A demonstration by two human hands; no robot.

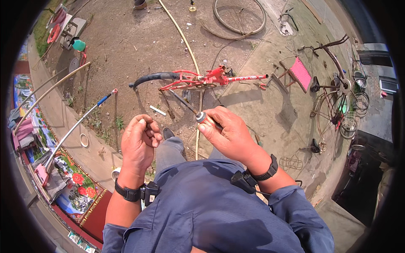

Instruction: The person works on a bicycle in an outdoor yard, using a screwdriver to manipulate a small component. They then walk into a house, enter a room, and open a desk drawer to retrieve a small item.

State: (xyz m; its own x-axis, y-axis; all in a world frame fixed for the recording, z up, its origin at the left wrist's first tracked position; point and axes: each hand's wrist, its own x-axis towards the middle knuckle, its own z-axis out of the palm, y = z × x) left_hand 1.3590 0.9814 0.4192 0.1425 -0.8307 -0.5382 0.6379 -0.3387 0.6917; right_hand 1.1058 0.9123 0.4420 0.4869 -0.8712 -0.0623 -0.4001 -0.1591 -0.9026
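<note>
My right hand (224,134) grips the handle of a long-shafted tool (187,106), like a screwdriver, whose shaft points up-left toward a red bicycle frame (219,78) lying on the ground; I cannot tell whether the tip touches it. My left hand (139,139) is raised left of the tool, fingers curled and thumb against them; anything inside is too small or hidden to make out. A black curved piece (156,77) extends from the frame's left end. A short white piece (157,110) lies on the dirt above my left hand.
A pale hose (182,36) runs behind the frame. A loose wheel (239,16) lies at the back. To the right stand a pink stool (300,74) and bicycle parts (345,86). Along the left are a rod with blue section (103,99), bent poles (51,92) and a floral cloth (78,189).
</note>
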